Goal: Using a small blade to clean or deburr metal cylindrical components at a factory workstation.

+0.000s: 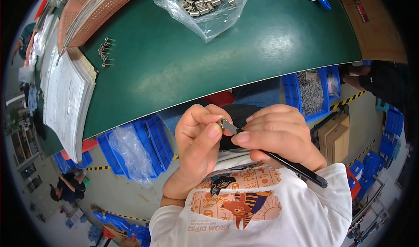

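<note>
Below the green surface (183,68), our left hand (198,142) pinches a small metal fitting (222,123); our right hand (279,135) closes around a black-handled tool (288,163). A slip could drop the fitting.

A single head-worn fisheye looks steeply down, close above the hands, just this side of the green counter (183,68).

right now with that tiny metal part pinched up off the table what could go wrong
The small metal part sits only between the left hand's fingertips, off the green table; a slip would likely drop it into the lap or the blue bins below. The slim black tool in the right hand points its tip at the left thumb, so it might jab it.
</note>
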`<control>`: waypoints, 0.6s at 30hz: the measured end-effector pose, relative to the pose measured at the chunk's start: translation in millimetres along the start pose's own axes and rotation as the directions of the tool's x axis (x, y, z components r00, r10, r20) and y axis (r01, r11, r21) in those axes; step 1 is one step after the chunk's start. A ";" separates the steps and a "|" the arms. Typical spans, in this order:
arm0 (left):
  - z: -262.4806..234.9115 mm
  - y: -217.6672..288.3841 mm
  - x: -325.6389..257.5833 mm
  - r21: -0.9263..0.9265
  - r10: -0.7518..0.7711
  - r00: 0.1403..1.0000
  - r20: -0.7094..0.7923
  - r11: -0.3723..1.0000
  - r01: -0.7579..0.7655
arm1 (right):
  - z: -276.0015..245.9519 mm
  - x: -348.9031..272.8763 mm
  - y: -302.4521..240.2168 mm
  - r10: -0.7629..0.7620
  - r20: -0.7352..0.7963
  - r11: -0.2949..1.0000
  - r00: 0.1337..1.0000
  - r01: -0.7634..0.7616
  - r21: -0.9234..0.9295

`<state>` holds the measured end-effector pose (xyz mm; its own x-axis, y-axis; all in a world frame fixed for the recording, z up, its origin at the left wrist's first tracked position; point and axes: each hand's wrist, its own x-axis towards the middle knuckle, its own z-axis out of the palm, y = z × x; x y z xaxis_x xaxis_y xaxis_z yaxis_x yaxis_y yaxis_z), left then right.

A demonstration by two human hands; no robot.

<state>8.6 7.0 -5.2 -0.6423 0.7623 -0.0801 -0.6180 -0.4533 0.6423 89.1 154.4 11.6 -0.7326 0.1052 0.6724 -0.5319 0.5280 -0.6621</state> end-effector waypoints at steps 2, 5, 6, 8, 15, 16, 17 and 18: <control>0.7 1.3 -0.6 -0.066 -0.069 0.998 0.000 0.995 0.069 | 0.2 -0.2 -0.9 0.006 0.004 1.000 1.000 -0.006 0.001; 0.5 1.3 0.0 -0.107 -0.102 0.995 0.011 0.989 0.103 | -0.2 0.3 -1.7 0.015 0.010 1.000 1.000 -0.015 -0.003; 0.3 1.0 0.4 -0.107 -0.103 0.995 0.013 0.989 0.104 | -0.6 0.4 -2.0 0.019 0.011 1.000 1.000 -0.019 -0.008; -0.7 0.6 0.9 -0.131 -0.121 0.993 0.016 0.984 0.122 | -0.5 0.2 -1.0 0.013 0.011 1.000 1.000 -0.013 -0.015; 0.6 0.2 -0.5 -0.113 -0.114 0.993 -0.021 0.987 0.111 | 2.2 -2.2 -2.2 -0.020 -0.009 0.984 1.000 0.018 -0.180; 1.1 0.4 -0.8 -0.117 -0.111 0.994 -0.016 0.987 0.108 | 1.6 -2.2 -2.5 -0.020 -0.010 0.983 1.000 0.018 -0.181; 1.4 0.5 -0.9 -0.120 -0.107 0.994 -0.011 0.987 0.104 | 0.7 -1.7 -2.9 -0.024 -0.003 0.988 1.000 0.023 -0.150; 1.3 0.5 -0.8 -0.120 -0.107 0.994 -0.011 0.987 0.105 | 0.2 -1.5 -3.1 -0.028 0.005 0.992 1.000 0.028 -0.120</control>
<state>9.4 6.8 -3.9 -0.5776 0.8010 -0.1571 -0.7319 -0.4230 0.5341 91.7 152.4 12.6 -0.7197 0.0863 0.6889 -0.4974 0.6282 -0.5983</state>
